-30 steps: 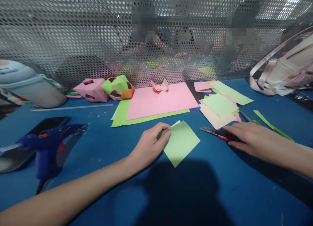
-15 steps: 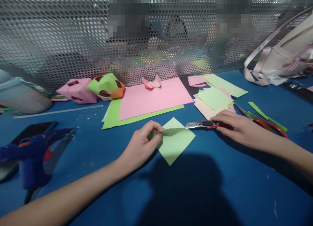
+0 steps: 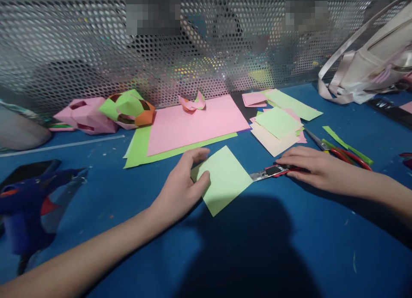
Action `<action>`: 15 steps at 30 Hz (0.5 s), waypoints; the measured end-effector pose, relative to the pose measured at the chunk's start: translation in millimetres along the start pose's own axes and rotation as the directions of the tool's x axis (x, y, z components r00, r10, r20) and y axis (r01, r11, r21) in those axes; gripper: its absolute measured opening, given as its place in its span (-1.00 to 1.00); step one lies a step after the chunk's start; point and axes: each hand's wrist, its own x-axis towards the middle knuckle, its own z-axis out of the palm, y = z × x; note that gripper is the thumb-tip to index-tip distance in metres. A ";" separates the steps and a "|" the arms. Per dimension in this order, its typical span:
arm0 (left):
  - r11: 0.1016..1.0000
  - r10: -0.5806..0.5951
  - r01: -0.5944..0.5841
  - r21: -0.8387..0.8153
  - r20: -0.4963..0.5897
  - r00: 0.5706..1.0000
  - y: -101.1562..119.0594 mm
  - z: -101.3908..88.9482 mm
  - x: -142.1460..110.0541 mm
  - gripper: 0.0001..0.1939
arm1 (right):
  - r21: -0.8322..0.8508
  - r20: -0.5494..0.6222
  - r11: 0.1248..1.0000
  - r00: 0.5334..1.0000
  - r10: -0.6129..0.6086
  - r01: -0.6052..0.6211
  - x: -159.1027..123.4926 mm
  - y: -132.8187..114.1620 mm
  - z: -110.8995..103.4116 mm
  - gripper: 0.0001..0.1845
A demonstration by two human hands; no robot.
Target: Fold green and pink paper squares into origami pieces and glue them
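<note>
A: Where's the pale green square [image 3: 223, 180]?
B: Flat on the surface [image 3: 135, 263], nearer the person than the large pink sheet [image 3: 196, 132] and apart from it, one corner pointing towards the person.

A: And the left hand [image 3: 182, 184]?
B: At the square's left corner. Thumb and forefinger stand apart, the thumb over the paper. I can't tell whether the fingers grip it underneath. My guess is that the thumb's there to stop so light a piece sliding.

A: What does the right hand [image 3: 315, 164] have?
B: A craft knife [image 3: 273, 171], closed in the fingers. It's held low, almost along the surface, probably for control. The metal end meets the square's right corner, or sits just beside it; I can't make out which.

A: Why is the rest spread around like that?
B: Likely to keep a working space in front of the pink sheet. The glue gun [image 3: 24, 218] lies to the sheet's left and nearer the person. The pile of cut paper [image 3: 281, 122] is to the sheet's right, with the scissors [image 3: 336, 151] farther right, probably for easy reach. The green-and-orange folded shape [image 3: 128, 104] sits at its left, perhaps out of harm's way.
</note>
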 end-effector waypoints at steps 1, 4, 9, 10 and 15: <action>0.996 0.078 -0.077 0.049 -0.010 0.997 0.3 -0.3 0.9 -0.55 | 0.005 -0.001 1.000 1.000 0.003 -0.003 -0.9 0.6 0.7 -0.64; 0.915 0.338 -0.355 0.192 0.118 0.934 0.8 -0.2 3.8 -0.58 | 0.016 -0.001 1.000 1.000 0.009 -0.009 -1.8 2.1 2.1 -0.64; 0.792 0.413 -0.561 0.241 0.465 0.783 -1.0 6.7 5.8 -0.56 | 0.027 0.020 1.000 1.000 0.009 -0.009 -2.3 2.0 1.8 -0.65; 0.789 0.395 -0.564 0.245 0.501 0.770 -1.5 8.2 5.8 -0.56 | 0.030 0.020 1.000 1.000 0.008 -0.009 -2.8 1.6 1.8 -0.65; 0.780 0.355 -0.565 0.270 0.553 0.754 -1.4 11.1 5.6 -0.54 | 0.051 0.029 0.998 0.999 0.023 -0.024 -5.2 0.8 1.9 -0.64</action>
